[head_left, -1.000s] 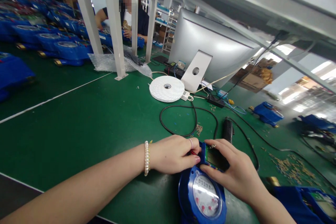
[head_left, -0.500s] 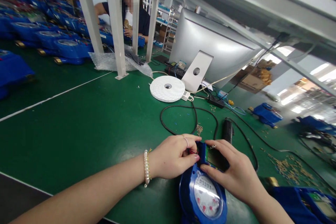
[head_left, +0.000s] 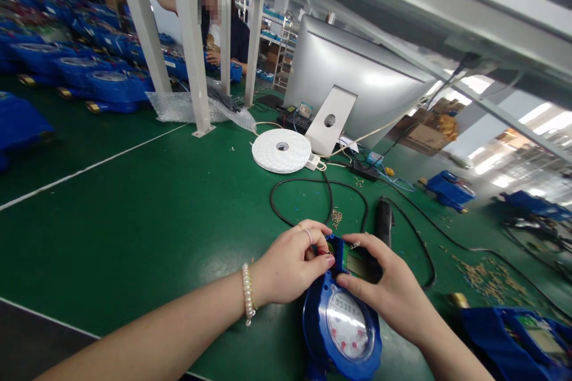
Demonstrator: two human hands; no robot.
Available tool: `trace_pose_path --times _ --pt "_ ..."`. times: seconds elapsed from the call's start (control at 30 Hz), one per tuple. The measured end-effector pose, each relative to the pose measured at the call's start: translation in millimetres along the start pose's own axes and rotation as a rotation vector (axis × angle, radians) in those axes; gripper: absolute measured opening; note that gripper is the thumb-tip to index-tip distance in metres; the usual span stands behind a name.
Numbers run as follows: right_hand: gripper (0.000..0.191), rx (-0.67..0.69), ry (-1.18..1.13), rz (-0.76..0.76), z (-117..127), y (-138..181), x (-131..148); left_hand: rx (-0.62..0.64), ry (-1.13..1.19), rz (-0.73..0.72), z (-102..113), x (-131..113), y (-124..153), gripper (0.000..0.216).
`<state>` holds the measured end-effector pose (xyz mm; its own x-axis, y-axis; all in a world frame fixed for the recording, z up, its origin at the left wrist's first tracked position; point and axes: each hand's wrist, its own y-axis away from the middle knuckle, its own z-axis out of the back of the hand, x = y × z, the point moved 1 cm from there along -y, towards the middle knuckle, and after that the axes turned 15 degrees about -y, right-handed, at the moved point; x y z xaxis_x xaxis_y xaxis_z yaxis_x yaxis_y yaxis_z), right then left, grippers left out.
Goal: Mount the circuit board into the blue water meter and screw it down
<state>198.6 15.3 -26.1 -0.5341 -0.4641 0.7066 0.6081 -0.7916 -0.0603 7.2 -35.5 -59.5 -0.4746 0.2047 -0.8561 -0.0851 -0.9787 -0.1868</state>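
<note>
A blue water meter [head_left: 308, 321] with a round clear dial [head_left: 350, 324] lies in front of me, its electronics box open at the far end. My left hand [head_left: 292, 265] is closed at the left side of this box, thumb and fingers pinching at thin red wires [head_left: 322, 252] there; the fingers partly hide them. My right hand [head_left: 388, 280] grips the box from the right, thumb on the near side and fingers on the far side. Between its fingers a green circuit board with a display [head_left: 357, 266] shows.
Behind the meter lie a black handheld tool [head_left: 383, 223], its looped cable and a small pile of screws [head_left: 336, 218]. More screws [head_left: 491, 280] and another blue meter [head_left: 513, 339] are on the right. A white tape roll [head_left: 281, 150] and a monitor [head_left: 353, 77] stand farther back; a person sits beyond.
The view has shifted slightly. My left fingers have drawn back a little to the left, showing more of the box's inside. My right hand keeps its grip on the meter.
</note>
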Motion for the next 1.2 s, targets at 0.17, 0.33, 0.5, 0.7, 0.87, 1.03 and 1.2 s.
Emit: trace_pose_path --times 0.17,0.33,0.5,0.7,0.87,1.03,1.2 --pt "0.051 0.019 -0.026 0.012 -1 0 -1 0.009 0.018 0.017 1 -1 1 0.011" --pt "0.057 0.042 -0.048 0.029 -2 0 -6 0.045 0.024 0.023 4 -1 0 0.012" --pt "0.061 0.117 -0.092 0.089 2 4 -8 0.082 0.019 0.007 8 4 -3 0.012" --pt "0.037 0.131 -0.128 0.124 6 7 -10 0.120 0.023 0.014 7 4 -2 0.012" --pt "0.040 0.147 -0.082 0.160 6 7 -11 0.178 0.004 0.004 12 8 -4 0.011" --pt "0.043 0.152 -0.067 0.179 5 7 -12 0.143 -0.061 -0.018 20 9 -9 0.010" --pt "0.049 0.097 -0.110 0.191 6 8 -14 0.170 -0.170 -0.043 6 -10 -18 0.047"
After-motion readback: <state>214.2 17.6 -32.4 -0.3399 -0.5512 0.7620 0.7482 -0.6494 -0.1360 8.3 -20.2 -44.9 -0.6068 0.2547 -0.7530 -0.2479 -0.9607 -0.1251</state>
